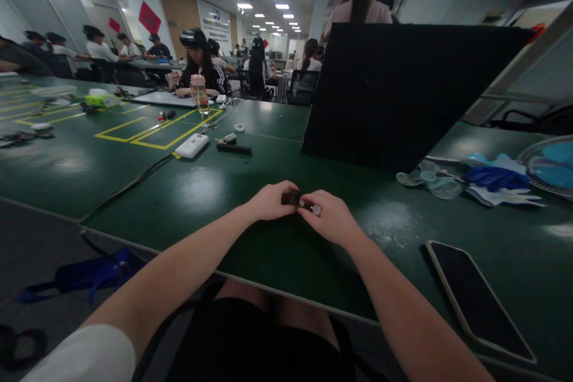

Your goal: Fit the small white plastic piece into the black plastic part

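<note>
Just above the green tabletop (pixel 250 250), both hands meet on a small dark brown piece (pixel 292 197) with pale round spots. My left hand (pixel 271 200) grips its left end between thumb and fingers. The fingers of my right hand (pixel 329 215) close on the other end, where a whitish round part (pixel 316 210) shows beside them. What kind of thing the piece is, I cannot make out at this size. Fingers cover part of it.
A phone (pixel 481 298) lies at the right. Behind it are gloves (pixel 499 182) and a clear plastic item (pixel 436 182). A large black panel (pixel 403 89) stands ahead. Left of it sit a dark bar (pixel 234 148), a white power bank (pixel 192 145) and a bottle (pixel 200 95). A person sits opposite.
</note>
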Demonstrator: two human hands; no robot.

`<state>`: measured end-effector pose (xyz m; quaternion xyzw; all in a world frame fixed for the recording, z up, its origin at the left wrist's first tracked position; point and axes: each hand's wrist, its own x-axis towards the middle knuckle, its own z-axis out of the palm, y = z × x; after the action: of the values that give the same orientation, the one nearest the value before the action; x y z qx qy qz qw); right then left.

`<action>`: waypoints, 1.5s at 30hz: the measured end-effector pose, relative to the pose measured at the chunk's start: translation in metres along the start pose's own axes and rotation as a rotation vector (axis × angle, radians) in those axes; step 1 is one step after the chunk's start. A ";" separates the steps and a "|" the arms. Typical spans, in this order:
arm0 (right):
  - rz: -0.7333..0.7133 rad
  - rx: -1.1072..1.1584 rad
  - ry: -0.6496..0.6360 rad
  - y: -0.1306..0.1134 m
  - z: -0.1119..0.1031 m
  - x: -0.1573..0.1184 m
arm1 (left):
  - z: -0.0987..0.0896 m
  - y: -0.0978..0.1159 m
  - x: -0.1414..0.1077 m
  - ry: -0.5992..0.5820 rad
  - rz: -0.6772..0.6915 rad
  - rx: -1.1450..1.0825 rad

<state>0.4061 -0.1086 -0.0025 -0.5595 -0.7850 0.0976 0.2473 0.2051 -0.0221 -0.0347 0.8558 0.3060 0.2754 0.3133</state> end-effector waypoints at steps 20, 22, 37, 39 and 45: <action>0.000 -0.095 0.228 0.009 0.004 0.002 | 0.001 0.002 0.000 -0.020 -0.014 0.041; 0.027 -0.048 0.192 0.010 0.004 0.001 | -0.001 0.004 -0.001 -0.025 -0.025 0.045; 0.016 -0.033 0.133 0.013 -0.004 -0.001 | -0.004 0.011 -0.001 0.021 -0.106 0.117; 0.005 -0.083 0.108 0.012 -0.006 -0.002 | -0.005 0.011 -0.001 0.028 -0.110 0.134; -0.009 -0.122 0.089 0.010 -0.007 -0.002 | -0.005 0.009 -0.001 0.036 -0.118 0.150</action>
<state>0.4179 -0.1078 -0.0016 -0.5739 -0.7802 0.0233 0.2478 0.2045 -0.0269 -0.0253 0.8523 0.3810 0.2481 0.2587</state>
